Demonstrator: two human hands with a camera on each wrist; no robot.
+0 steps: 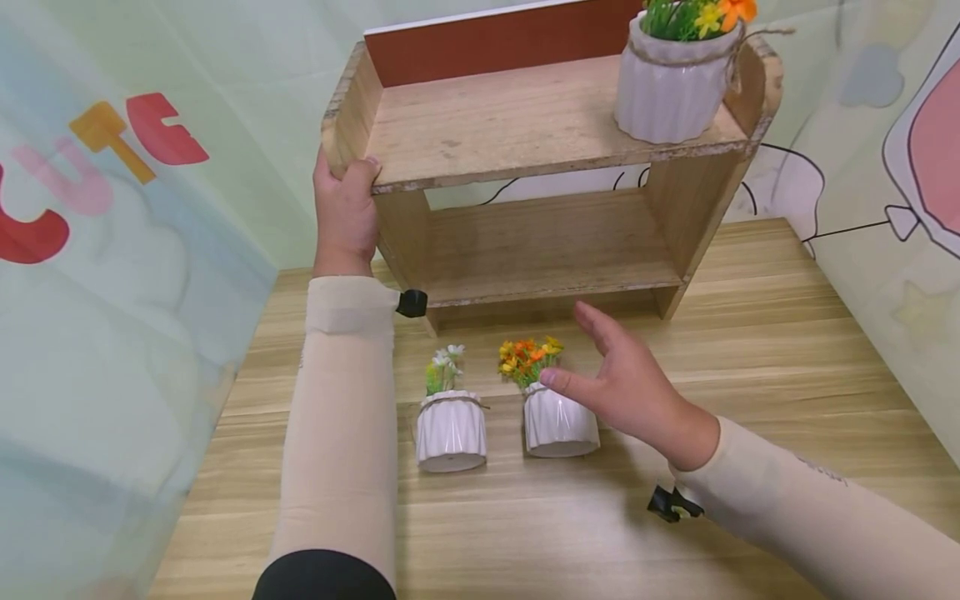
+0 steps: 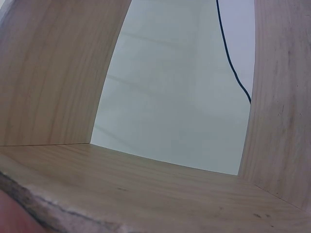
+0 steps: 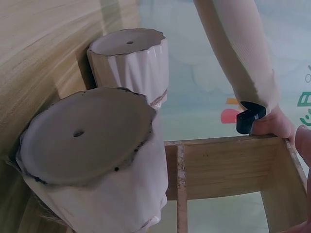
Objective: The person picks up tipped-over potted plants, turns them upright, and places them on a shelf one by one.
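My left hand (image 1: 347,217) grips the upper left corner of a small two-tier wooden shelf (image 1: 495,121), thumb over the top board's front edge. Over a white fluted pot with orange and yellow flowers (image 1: 558,425) hovers my right hand (image 1: 630,387), thumb and fingers spread, thumb tip overlapping the pot's rim in the head view. Beside it lies a second white pot with white flowers (image 1: 450,429). Both lie on their sides, flowers towards the shelf; their bases, such as the nearer base (image 3: 87,141), face the right wrist camera. The left wrist view shows the shelf's inner boards (image 2: 146,184).
A third white pot (image 1: 667,87), twine-tied with orange and yellow flowers, stands upright at the right end of the shelf's top board. The shelf stands at the back of the wood-grain table (image 1: 480,533). Printed curtains (image 1: 112,350) enclose the table's sides and back.
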